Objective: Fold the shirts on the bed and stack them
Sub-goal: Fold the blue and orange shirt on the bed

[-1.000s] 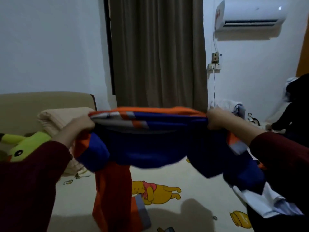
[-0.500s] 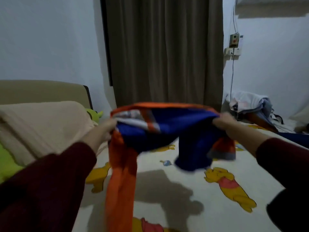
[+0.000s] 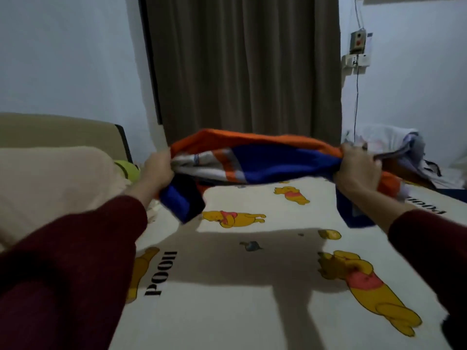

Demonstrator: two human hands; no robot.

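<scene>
**Shirt lowered toward the bed, ready to lay flat**

Brown curtain (image 3: pixel 242 64) and pale walls close off the far side of the room, and below them the bed (image 3: pixel 227 286) runs toward me under a cream sheet printed with yellow bears.

My left hand (image 3: pixel 158 170) and right hand (image 3: pixel 357 170) each grip 1 end of the shirt (image 3: pixel 265 160), fingers curled into bunched cloth. It is orange, blue and white, stretched between them just above the far half of the bed. A blue flap hangs from each end, and neither looks to touch the sheet.

Compared with 1 second ago, the shirt has come down and away from me: it was held high at chest level then, with a long orange part dangling in front. Half a second ago that orange part still hung low on my left. Now it is gathered up and the cloth is pulled more level. I judge this as the spread before laying it down; no fold is made yet.

A beige blanket (image 3: pixel 50 185) sits at my left with a green plush (image 3: pixel 127 168) just behind it. At the far right lies a loose pile of clothes (image 3: pixel 394 147), probably more shirts to do. I see no containers and no finished stack.
</scene>
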